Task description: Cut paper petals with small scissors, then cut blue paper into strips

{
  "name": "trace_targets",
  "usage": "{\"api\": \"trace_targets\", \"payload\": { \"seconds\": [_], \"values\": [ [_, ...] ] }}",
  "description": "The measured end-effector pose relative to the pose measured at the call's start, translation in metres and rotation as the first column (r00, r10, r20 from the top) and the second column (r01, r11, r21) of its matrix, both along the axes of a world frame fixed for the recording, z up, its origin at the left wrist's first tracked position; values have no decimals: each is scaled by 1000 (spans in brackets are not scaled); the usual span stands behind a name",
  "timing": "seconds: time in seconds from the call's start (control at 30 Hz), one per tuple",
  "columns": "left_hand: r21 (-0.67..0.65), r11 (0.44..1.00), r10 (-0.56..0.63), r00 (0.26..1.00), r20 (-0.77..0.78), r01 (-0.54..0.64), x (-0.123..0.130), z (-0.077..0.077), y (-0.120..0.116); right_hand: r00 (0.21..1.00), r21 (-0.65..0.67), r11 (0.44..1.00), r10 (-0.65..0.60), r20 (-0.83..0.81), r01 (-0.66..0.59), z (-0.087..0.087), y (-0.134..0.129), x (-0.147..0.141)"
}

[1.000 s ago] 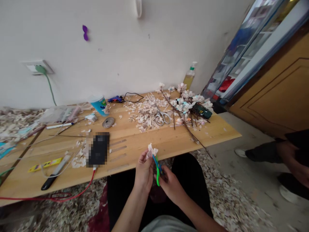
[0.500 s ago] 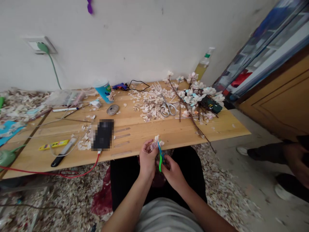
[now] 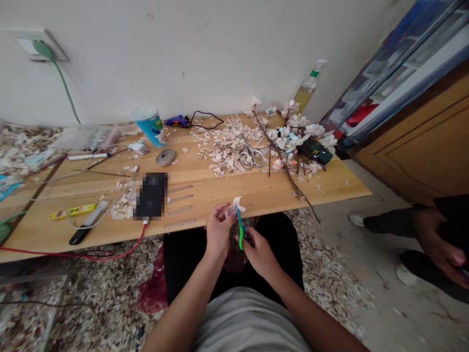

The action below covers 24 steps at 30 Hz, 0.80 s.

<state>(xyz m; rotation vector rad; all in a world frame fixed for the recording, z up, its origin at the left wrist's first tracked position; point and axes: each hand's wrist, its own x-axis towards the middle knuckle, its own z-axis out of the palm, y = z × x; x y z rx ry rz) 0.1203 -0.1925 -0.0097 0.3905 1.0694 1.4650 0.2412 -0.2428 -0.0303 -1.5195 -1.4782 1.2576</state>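
Note:
My left hand [image 3: 219, 224] pinches a small pale piece that looks like a flower petal or blossom [image 3: 237, 201], held just over the front edge of the wooden table [image 3: 264, 190]. In my right hand [image 3: 258, 249] is a pair of green and blue scissors [image 3: 241, 230], with fingers wrapped around the handles. The blades point up and lie against the pale piece, close to my left fingertips. How far the blades are apart is too small to tell. Both hands are above my lap.
Grey scissors [image 3: 252, 157] lie beside a heap of pale petals [image 3: 223, 151]. Flowering branches [image 3: 289, 142] are at the right. A blue cup [image 3: 151, 128], black phone [image 3: 151, 195], utility knife [image 3: 89, 222] and red cable [image 3: 139, 239] sit leftward. Another person's hand [image 3: 439, 244] shows at far right.
The view has shifted, so the table and its things appear a little lower left or higher in the picture. Both hands keep their hold, with the scissors still at the pale piece.

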Motion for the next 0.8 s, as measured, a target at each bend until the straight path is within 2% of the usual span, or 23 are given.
{"api": "trace_targets", "payload": {
  "seconds": [0.23, 0.4, 0.57, 0.8],
  "values": [
    [13, 1000, -23, 999, 42, 22, -6, -2, 2, 999, -2, 1000, -30, 30, 30, -6, 1, 4],
    [-5, 999, -34, 997, 62, 35, -7, 2, 1, 999, -48, 998, -46, 2, 46, -14, -2, 4],
    [-9, 997, -75, 995, 61, 76, -3, 6, -3, 996, -16, 998, -65, -57, 64, -17, -1, 2],
    [-23, 998, -58, 995, 79, 60, -1, 6, -5, 994, -42, 998, 47, -97, -51, -5, -3, 3]
  ]
}}
